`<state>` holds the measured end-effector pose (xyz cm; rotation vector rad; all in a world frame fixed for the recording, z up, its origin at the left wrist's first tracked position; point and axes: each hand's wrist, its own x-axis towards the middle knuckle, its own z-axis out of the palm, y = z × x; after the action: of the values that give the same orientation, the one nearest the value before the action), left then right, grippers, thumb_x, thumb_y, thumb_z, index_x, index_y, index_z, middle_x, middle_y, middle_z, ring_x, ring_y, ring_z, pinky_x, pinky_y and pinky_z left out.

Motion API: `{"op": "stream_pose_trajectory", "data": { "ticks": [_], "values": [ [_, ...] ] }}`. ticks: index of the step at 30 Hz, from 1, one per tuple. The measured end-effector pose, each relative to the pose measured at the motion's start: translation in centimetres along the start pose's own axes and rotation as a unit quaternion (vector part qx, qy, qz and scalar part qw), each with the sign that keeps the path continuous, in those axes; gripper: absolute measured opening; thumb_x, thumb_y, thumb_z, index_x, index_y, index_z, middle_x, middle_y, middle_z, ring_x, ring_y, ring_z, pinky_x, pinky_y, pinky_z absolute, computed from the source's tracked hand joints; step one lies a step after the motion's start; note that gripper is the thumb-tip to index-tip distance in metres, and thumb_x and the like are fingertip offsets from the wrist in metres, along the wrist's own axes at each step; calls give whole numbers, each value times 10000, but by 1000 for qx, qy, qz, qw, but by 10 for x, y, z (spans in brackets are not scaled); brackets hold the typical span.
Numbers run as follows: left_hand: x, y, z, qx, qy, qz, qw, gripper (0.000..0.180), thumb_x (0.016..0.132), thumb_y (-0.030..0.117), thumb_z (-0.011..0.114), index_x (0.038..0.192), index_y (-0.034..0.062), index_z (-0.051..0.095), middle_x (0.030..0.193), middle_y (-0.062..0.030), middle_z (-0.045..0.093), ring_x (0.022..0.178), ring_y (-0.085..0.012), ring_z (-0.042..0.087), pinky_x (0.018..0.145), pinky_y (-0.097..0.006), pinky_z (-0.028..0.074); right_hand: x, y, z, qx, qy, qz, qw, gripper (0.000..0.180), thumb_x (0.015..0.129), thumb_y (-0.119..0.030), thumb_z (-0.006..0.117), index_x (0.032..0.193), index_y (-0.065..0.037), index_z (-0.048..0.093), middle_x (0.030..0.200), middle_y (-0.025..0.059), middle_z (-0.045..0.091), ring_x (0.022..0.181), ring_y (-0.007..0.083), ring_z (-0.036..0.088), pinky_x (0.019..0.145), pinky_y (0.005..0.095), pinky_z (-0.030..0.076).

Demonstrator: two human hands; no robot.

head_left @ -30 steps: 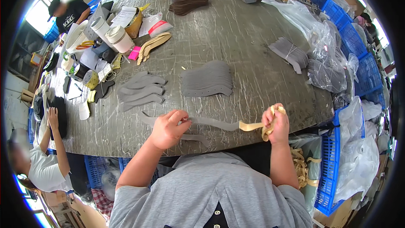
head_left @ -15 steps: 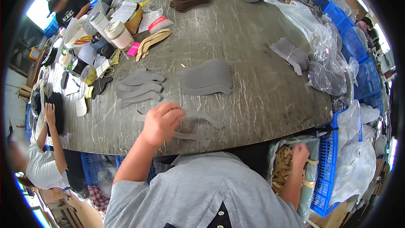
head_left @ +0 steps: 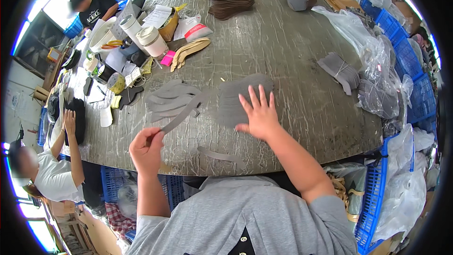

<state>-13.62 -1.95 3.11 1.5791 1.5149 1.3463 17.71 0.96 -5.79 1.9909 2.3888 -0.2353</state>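
Note:
My left hand (head_left: 147, 146) pinches one end of a thin grey strip (head_left: 181, 114) between thumb and fingers. The strip slants up and right, its far end over a loose pile of curved grey pieces (head_left: 163, 98). My right hand (head_left: 262, 119) is open, fingers spread, over the lower right of a neat stack of wider grey pieces (head_left: 231, 95); whether it presses on them I cannot tell. A second narrow grey strip (head_left: 220, 156) lies on the table near the front edge, below both hands.
On the dark table (head_left: 302, 127), a tied grey bundle (head_left: 340, 70) lies right, beside clear plastic bags (head_left: 377, 85). A white jar (head_left: 152, 41), tape and papers crowd the left. Brown pieces (head_left: 230, 4) are stacked far back. Blue crates (head_left: 373, 203) stand right; co-workers sit left and opposite.
My left hand has moved left and now holds up a grey strip. My right hand has come up from the bag at the right to the grey stack. The view has shifted slightly.

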Motion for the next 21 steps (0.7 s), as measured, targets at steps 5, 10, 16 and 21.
{"op": "stream_pose_trajectory", "data": {
  "ticks": [5,10,16,21],
  "values": [
    [-7,-23,5,-36,-99,-125,987,72,829,-41,690,896,-17,682,743,-19,649,622,-76,586,556,-202,457,-48,1,4,116,75,-36,990,1048,756,-737,571,1543,-147,208,1608,184,89,1479,416,-30,1154,625,23],
    [-8,-14,44,10,-259,-136,956,68,823,13,707,887,-9,705,704,-16,642,634,-69,571,572,-224,457,-94,30,0,599,152,6,786,645,828,-407,732,1301,-49,480,1306,125,483,1176,247,477,964,374,410],
    [-4,-13,84,56,-352,-123,926,127,824,90,712,900,-11,706,698,-50,664,637,-99,574,594,-276,472,-104,22,2,713,108,133,680,108,847,-25,722,887,-16,621,789,-19,597,730,55,538,692,212,461],
    [-1,-16,97,131,-365,-134,912,169,822,141,709,909,-4,710,753,-129,698,661,-164,634,638,-311,501,-96,24,14,619,150,151,756,155,836,-16,705,956,-12,608,772,-3,605,693,60,537,640,221,458]
  ]
}}
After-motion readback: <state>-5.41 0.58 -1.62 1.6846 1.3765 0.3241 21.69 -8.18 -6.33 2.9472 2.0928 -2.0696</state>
